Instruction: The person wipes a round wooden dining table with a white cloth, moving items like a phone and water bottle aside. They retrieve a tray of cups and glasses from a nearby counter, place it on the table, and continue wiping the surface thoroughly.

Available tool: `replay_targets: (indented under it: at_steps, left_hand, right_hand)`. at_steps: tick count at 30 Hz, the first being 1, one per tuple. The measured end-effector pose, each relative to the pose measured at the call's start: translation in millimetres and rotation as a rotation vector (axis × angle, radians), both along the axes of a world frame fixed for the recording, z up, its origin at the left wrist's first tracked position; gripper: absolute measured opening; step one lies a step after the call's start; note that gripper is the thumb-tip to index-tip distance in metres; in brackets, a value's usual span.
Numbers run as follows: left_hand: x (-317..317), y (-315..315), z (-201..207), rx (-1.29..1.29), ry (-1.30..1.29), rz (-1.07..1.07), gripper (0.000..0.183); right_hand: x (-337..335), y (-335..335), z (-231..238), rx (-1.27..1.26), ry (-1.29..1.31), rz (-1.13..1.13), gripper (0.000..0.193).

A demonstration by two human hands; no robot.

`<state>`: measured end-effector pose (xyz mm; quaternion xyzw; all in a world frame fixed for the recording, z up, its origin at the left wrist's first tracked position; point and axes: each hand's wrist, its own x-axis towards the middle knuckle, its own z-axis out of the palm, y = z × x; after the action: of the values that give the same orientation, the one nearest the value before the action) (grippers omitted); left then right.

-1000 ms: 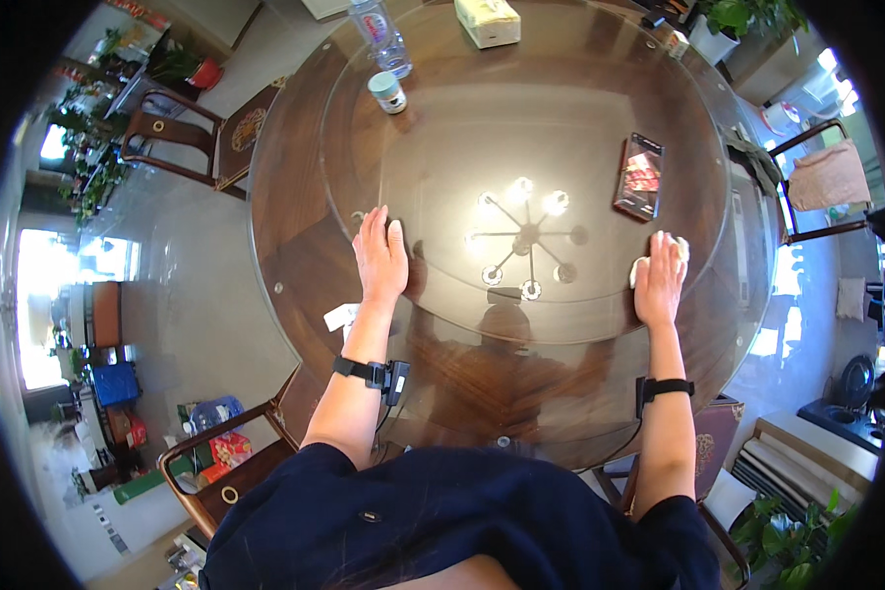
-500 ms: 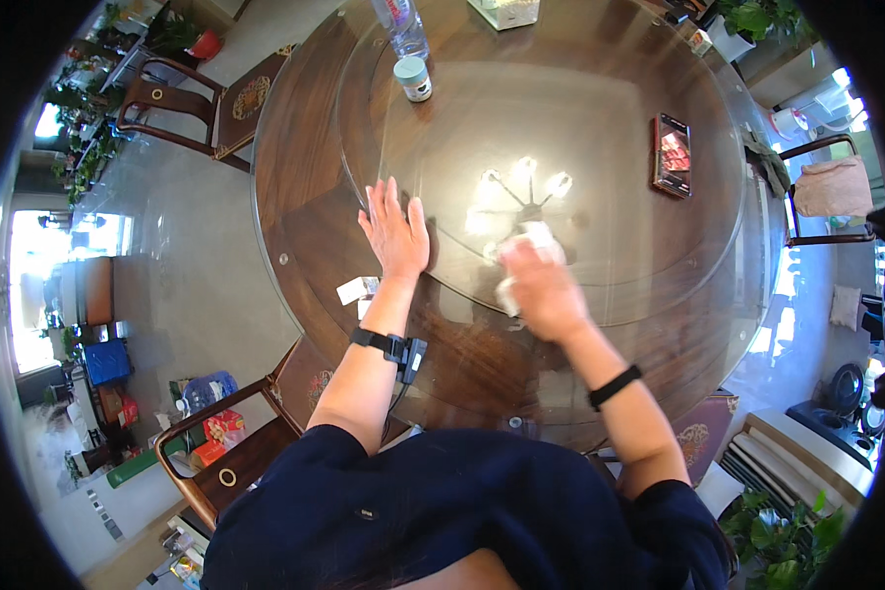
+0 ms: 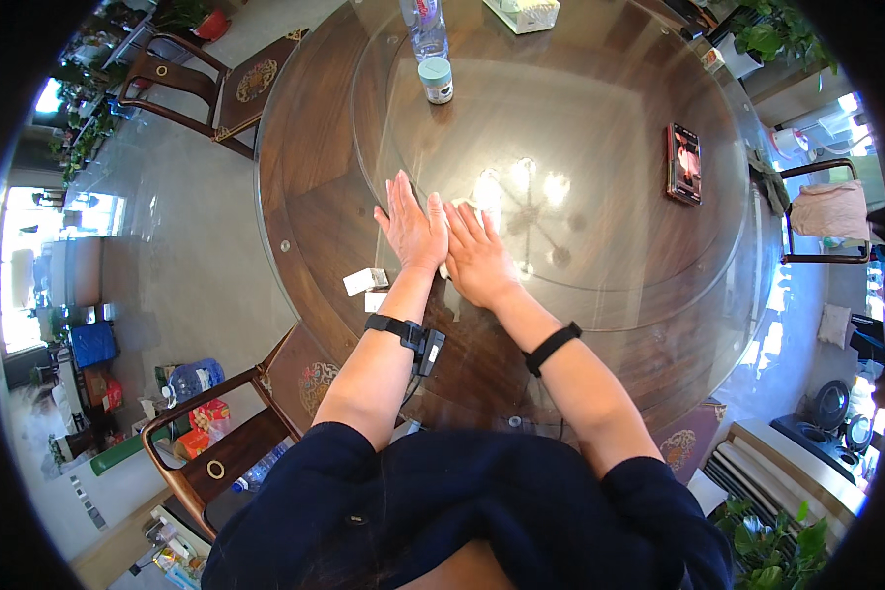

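Note:
My left hand (image 3: pixel 416 231) lies flat on the glass-topped table, fingers stretched out and nothing in it. Touching its thumb side is my right hand (image 3: pixel 480 261), palm down with fingers extended, pressing on a white cloth (image 3: pixel 445 271). Only small edges of that cloth show; most of it is hidden under the palm, and whether it is fabric or paper I cannot tell. Small white boxes or cards (image 3: pixel 365 282) rest beside my left wrist. Beyond the hands stand a small jar with a pale blue lid (image 3: pixel 437 81) and a clear plastic bottle (image 3: pixel 427 34).
The round wooden table (image 3: pixel 305 206) carries a raised glass disc with lamp reflections. A red and black box (image 3: pixel 684 164) lies at the right, a tissue box (image 3: pixel 526 14) at the far edge. Wooden chairs (image 3: pixel 216 472) stand around, one with a cloth (image 3: pixel 831 209) over it.
My right hand has swept left with the white cloth, from the middle of the glass to beside my left hand. The left hand has shifted slightly right; my view has moved a little.

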<state>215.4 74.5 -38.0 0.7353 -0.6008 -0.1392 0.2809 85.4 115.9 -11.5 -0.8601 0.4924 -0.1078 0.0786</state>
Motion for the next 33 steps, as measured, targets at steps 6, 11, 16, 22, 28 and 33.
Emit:
replay_targets:
  at_steps: [6,11,16,22,28,33]
  left_hand:
    - [-0.4,2.2,-6.3,-0.020,-0.077,0.007,0.069]
    - [-7.3,9.4,-7.5,-0.064,-0.030,0.017,0.070]
    - [-10.7,12.4,-8.1,-0.075,0.017,0.028,0.069]
    - [-1.0,5.7,-9.2,-0.102,0.035,0.025,0.071]
    - [2.1,5.0,-8.2,-0.113,0.053,0.002,0.076]
    - [-4.0,9.6,-8.4,-0.085,0.032,0.000,0.076]
  right_hand:
    - [-128.1,17.5,5.9,0.199,0.272,-0.233,0.054]
    - [-142.5,-54.8,-3.3,0.232,0.340,-0.697,0.058]
    - [-51.2,-134.2,-12.2,0.198,0.359,-0.571,0.058]
    - [7.7,-63.0,0.4,0.089,0.387,-0.014,0.058]
    - [-62.4,44.2,15.8,0.294,0.141,-0.037,0.064]
    - [-111.5,54.5,10.8,0.273,0.186,-0.351,0.074]
